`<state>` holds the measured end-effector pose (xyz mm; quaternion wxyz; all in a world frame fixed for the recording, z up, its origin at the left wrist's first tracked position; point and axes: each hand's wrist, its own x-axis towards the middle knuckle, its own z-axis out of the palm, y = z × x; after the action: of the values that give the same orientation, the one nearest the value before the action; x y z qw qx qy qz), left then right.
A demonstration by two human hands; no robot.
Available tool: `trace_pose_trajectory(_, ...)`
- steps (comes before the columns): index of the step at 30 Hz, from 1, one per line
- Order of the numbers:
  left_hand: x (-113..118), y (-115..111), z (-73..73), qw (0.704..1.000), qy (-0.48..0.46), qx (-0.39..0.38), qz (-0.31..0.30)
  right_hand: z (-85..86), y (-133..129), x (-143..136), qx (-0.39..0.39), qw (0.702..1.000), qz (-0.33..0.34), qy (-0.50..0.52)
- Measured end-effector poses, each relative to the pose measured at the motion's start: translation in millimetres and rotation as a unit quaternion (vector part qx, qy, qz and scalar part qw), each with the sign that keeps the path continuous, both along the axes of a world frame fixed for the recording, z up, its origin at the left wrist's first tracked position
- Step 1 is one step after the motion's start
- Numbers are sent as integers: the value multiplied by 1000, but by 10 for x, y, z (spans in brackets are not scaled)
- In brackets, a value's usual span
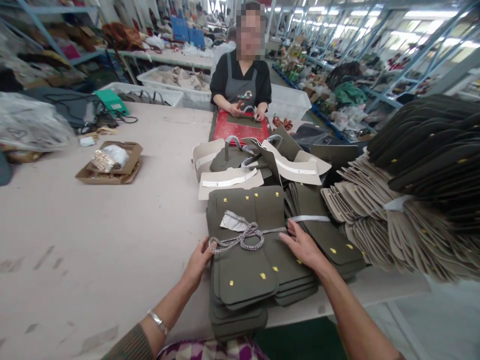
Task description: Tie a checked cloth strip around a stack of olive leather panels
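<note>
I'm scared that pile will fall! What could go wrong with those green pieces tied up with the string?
The tied stack of green pieces hangs over the table edge, so it might slide off toward the floor. The string looks loosely knotted; with the left hand and right hand at its ends, a pull could undo it and fan the pieces out. The tall leaning pile on the right could also topple.

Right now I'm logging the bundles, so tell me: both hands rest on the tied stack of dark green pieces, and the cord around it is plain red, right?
Not quite. The head view shows the cord is a grey and white speckled one, not red. The rest holds: the left hand and right hand rest on the tied stack of dark green pieces.
</note>
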<state>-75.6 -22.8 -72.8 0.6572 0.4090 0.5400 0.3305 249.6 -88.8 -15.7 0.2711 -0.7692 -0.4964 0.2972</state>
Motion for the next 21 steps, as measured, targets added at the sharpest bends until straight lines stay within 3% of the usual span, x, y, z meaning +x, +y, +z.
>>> trace_pose_trajectory(4, 63, 127, 147, 998, 9, -19, -59, -16, 107, -68, -41, 999, -2, 15)
trace_pose_trajectory(10, 39, 171, 248, 991, -58, -27, -116, 34, 272, -130, -72, 984, 12, 163)
trace_pose_trajectory(17, 96, 124, 222, 991, -112, -49, -61, 154, 270, -290, -70, 990, -6, 122)
trace_pose_trajectory(21, -169, 97, 335, 986, -130, -69, -82, 164, 119, -534, -59, 991, -6, 120)
